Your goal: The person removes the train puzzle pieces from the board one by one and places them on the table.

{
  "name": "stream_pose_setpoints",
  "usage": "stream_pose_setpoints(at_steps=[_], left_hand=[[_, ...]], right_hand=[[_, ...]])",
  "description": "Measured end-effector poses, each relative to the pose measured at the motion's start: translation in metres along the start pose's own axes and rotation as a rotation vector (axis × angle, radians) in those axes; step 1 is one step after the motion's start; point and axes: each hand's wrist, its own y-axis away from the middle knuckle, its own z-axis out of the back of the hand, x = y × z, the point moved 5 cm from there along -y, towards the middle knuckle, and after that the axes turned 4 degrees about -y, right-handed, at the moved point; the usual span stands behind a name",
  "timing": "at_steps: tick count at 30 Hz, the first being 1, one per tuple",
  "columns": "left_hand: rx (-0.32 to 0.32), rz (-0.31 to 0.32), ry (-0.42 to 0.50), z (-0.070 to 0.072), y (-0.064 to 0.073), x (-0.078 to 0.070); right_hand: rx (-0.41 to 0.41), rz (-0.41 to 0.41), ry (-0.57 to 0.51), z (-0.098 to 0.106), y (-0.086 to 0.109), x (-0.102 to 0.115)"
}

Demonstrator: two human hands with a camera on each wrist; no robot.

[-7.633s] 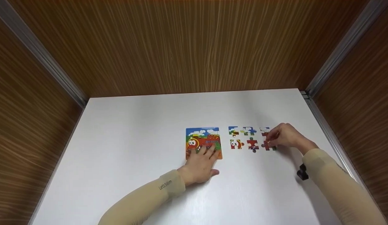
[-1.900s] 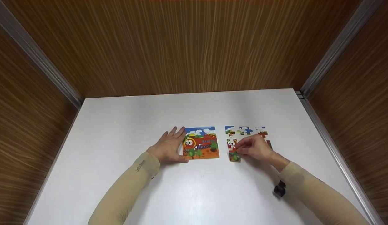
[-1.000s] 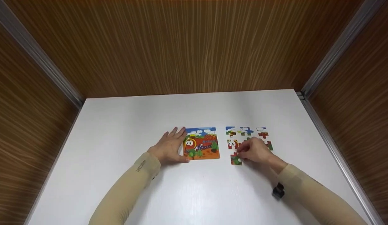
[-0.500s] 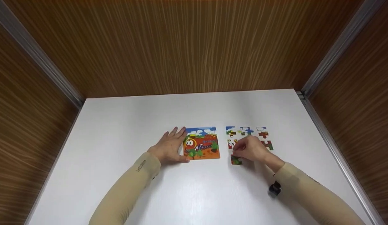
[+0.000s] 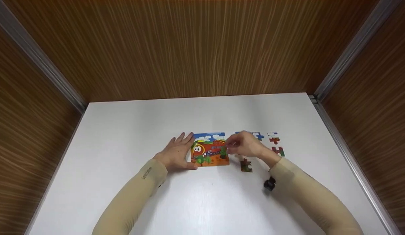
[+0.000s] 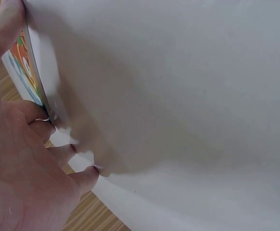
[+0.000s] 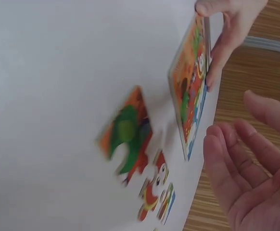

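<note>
A square picture puzzle board (image 5: 211, 160), printed with a red cartoon train, lies on the white table. My left hand (image 5: 174, 155) rests at its left edge, fingers spread, with the thumb by the lower corner. My right hand (image 5: 249, 145) hovers at the board's right side, over the loose puzzle pieces. In the right wrist view its fingers (image 7: 241, 163) are loosely bent with nothing between them. A green-and-orange puzzle piece (image 5: 246, 166) lies just below the hand. The train-face piece (image 7: 154, 185) shows in the right wrist view but is hidden by the hand in the head view.
More loose pieces lie to the right of the board, among them a cloud piece (image 5: 273, 137) and a red piece (image 5: 278, 151). Wood-grain panels (image 5: 202, 49) wall the table (image 5: 140, 124) at the back and both sides.
My left hand has gone from the board's face to its left edge. The green-and-orange piece now lies below the train-face piece, and my right hand has let it go and moved left toward the board.
</note>
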Motion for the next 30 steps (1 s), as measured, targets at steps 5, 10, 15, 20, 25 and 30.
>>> stream_pose_setpoints(at_steps=[5, 10, 15, 20, 25, 30], left_hand=[[-0.003, 0.003, -0.001, 0.001, 0.001, 0.000], [-0.008, -0.004, 0.001, 0.002, 0.002, 0.000], [-0.004, -0.008, -0.003, 0.003, 0.002, -0.001], [-0.013, -0.002, -0.013, 0.002, 0.001, 0.000], [-0.007, 0.008, -0.006, 0.001, 0.000, 0.000], [-0.009, 0.005, 0.001, 0.001, 0.000, 0.000]], right_hand=[[0.026, 0.048, -0.023, -0.010, -0.019, 0.012], [0.067, 0.078, -0.044, -0.024, -0.032, 0.021], [0.098, 0.087, -0.035, -0.036, -0.041, 0.022], [0.125, 0.138, -0.018, -0.044, -0.048, 0.021], [0.148, 0.146, 0.022, -0.052, -0.050, 0.019], [0.142, 0.134, 0.049, -0.056, -0.049, 0.016]])
